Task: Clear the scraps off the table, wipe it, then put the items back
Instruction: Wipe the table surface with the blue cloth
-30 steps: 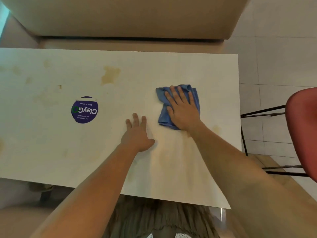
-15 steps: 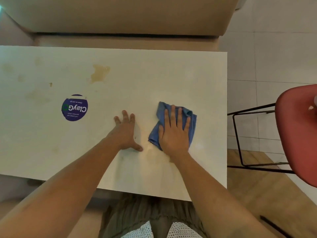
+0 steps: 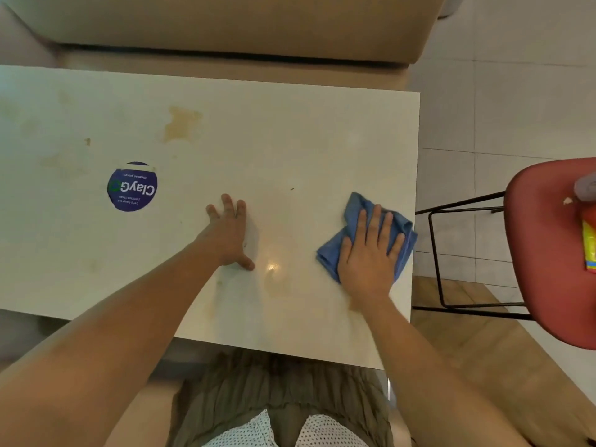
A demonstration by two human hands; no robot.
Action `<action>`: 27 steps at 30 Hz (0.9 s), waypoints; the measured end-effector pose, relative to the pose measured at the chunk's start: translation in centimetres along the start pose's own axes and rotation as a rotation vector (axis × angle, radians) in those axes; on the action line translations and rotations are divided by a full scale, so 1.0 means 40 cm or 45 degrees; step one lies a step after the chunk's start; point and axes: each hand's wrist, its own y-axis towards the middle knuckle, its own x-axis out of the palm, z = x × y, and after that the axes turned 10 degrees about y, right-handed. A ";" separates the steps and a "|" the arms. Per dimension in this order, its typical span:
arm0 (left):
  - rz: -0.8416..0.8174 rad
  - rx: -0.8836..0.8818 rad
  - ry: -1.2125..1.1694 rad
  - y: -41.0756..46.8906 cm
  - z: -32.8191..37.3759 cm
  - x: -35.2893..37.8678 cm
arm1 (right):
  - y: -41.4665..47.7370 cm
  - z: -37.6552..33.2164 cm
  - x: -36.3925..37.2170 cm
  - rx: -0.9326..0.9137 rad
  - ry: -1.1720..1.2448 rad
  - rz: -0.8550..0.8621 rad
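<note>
Blue cloth (image 3: 353,208) lies under the right hand (image 3: 367,256), spread fingers (image 3: 375,221) pressing it, center right. Roughly square, one corner points up-frame; long axis unclear.

Beige sofa (image 3: 225,24), red stool (image 3: 548,253), tiled floor (image 3: 516,91)

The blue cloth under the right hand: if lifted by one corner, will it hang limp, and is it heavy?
The blue cloth lies in soft folds under the flat right hand, so it would probably droop. It looks thin, likely light. Pushed over the glossy table, it may slide but bunch.
</note>
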 end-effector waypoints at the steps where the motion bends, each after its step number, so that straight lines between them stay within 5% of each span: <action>1: -0.004 -0.005 -0.003 0.002 0.001 -0.001 | -0.030 -0.048 0.025 0.000 0.004 0.005; 5: -0.011 -0.021 -0.014 0.007 0.009 -0.001 | 0.058 -0.158 0.071 -0.262 0.039 -0.086; 9: 0.026 -0.006 -0.017 0.011 0.003 0.006 | 0.201 -0.052 0.035 -0.563 -0.087 -0.170; 15: 0.070 0.012 -0.019 -0.003 0.001 0.003 | 0.030 0.127 -0.053 -0.300 -0.118 -0.164; 20: 0.069 0.016 -0.011 -0.003 0.000 0.003 | -0.276 -0.006 0.029 0.008 -0.051 -0.093; 27: 0.124 0.015 -0.101 -0.013 -0.002 0.029 | -0.079 -0.146 0.110 -0.207 -0.058 -0.100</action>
